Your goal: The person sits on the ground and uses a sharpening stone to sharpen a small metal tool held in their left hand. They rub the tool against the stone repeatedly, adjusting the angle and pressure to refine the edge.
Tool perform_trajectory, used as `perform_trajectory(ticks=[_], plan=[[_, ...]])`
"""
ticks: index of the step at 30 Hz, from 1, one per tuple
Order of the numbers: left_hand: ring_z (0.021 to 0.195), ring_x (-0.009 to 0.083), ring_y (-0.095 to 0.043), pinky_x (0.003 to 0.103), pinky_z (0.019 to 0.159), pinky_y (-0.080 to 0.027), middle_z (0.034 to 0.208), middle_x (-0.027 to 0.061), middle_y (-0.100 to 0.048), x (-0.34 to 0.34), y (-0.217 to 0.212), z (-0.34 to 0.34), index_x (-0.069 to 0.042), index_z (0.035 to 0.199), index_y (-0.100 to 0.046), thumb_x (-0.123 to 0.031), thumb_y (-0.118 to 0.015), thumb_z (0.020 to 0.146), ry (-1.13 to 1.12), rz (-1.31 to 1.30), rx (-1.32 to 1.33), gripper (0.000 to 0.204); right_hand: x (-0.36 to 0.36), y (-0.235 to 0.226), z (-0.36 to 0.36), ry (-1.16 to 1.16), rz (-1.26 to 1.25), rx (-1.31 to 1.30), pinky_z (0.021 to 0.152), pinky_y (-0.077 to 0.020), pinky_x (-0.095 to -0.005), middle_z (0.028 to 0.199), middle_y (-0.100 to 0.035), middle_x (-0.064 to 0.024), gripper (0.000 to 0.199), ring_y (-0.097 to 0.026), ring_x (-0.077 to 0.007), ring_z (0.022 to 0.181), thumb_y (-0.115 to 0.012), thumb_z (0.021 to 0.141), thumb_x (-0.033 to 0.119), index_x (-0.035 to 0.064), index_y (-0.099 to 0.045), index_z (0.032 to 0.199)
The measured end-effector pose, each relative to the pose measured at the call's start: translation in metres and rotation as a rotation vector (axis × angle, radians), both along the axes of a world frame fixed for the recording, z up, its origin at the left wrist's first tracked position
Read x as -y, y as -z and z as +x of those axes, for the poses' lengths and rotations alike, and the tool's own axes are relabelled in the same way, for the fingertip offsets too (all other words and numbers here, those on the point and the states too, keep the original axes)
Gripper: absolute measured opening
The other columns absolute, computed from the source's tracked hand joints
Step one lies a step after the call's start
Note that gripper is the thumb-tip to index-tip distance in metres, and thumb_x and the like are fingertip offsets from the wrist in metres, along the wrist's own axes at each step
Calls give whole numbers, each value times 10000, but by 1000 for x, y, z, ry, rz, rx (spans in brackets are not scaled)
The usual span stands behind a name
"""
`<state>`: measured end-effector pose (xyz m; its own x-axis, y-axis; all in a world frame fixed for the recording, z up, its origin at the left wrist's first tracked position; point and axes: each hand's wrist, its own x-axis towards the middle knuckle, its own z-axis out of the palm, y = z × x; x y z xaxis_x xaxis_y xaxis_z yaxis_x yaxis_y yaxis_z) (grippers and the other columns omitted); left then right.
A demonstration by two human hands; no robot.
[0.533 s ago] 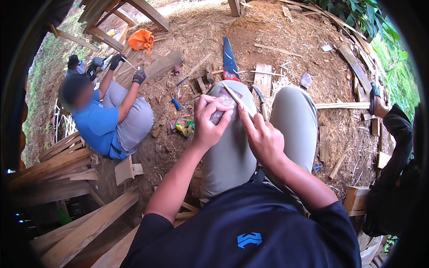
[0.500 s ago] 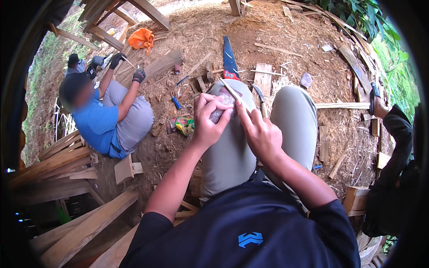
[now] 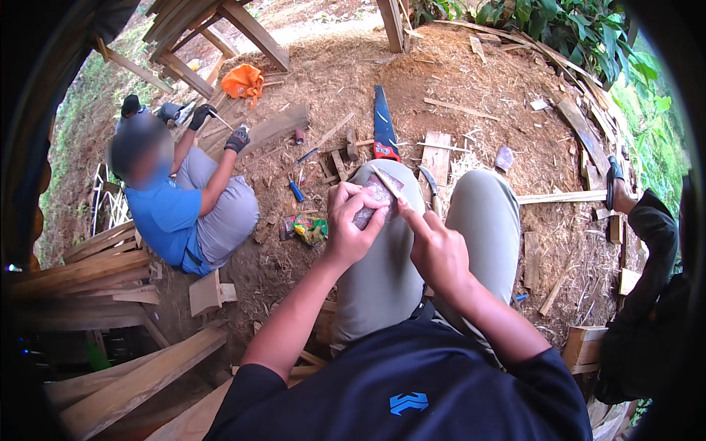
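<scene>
Over my left thigh, my left hand (image 3: 353, 213) is closed on a dusty purplish-grey sheet (image 3: 377, 197) that looks like sandpaper. A thin pale wooden stick (image 3: 387, 181) lies slantwise against the sheet, its far end pointing up and to the left. My right hand (image 3: 435, 246) grips the stick's near end, the index finger stretched along it and the other fingers curled. That near end is hidden by my right fingers. Just beyond my knees lie a handsaw (image 3: 383, 121) with a dark blue blade and red handle, and a curved blade (image 3: 429, 182) with a handle.
A gloved co-worker in a blue shirt (image 3: 165, 220) sits at left with a thin stick. Boards (image 3: 147, 375) are stacked at lower left. An orange bag (image 3: 243, 81), a blue-handled tool (image 3: 296, 191) and a colourful packet (image 3: 310, 228) lie on the ground. Another person's foot (image 3: 621, 195) is at right.
The whole view has shifted, so the ground and my knees sit lower in it. Less of the stick shows, and my right index finger lies straighter along it. Both hands keep their hold.
</scene>
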<state>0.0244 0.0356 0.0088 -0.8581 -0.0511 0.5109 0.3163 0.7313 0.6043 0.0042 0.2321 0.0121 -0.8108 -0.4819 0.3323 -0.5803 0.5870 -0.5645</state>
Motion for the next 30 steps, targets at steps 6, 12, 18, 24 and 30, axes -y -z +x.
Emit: perform_trajectory(ticks=[6, 12, 18, 24, 30], plan=[[973, 269, -543, 406, 909, -419, 977, 90, -599, 1, -1, 0, -100, 857, -704, -84, -773, 779, -6, 4, -5, 105, 2, -1, -12, -27, -397, 278, 680, -552, -457, 941, -711, -227, 275, -690, -417, 754, -623, 918, 33, 103, -686, 1177], [1004, 269, -566, 399, 911, -456, 974, 108, -560, 3, -3, -3, -68, 883, -708, -61, -760, 802, -3, -7, 5, 97, 6, -9, -29, -1, -432, 612, 716, -534, -369, 913, -707, -249, 247, -726, -308, 760, -628, 937, 49, 47, -686, 1177], [1009, 271, -568, 399, 920, -453, 973, 110, -571, -1, -5, -1, -62, 871, -703, -53, -756, 799, 9, -17, 11, 90, -11, -9, -23, 20, -385, 817, 680, -500, -318, 843, -719, -147, 253, -577, -102, 654, -620, 977, 111, 50, -690, 1213], [1018, 273, -568, 407, 933, -444, 995, 114, -570, 1, -3, 1, -58, 877, -695, -73, -753, 809, 10, -26, 27, 90, -11, 8, -19, -63, -568, 772, 613, -440, -281, 738, -647, -25, 286, -489, -43, 675, -615, 989, 123, 56, -670, 1261], [991, 270, -536, 413, 920, -414, 983, 89, -603, 1, 0, -2, -94, 847, -708, -95, -773, 774, -9, 48, 5, 98, -3, 4, -48, -159, -688, 1026, 524, -295, -206, 720, -512, 78, 288, -373, -4, 613, -623, 1003, 111, 77, -653, 1288]])
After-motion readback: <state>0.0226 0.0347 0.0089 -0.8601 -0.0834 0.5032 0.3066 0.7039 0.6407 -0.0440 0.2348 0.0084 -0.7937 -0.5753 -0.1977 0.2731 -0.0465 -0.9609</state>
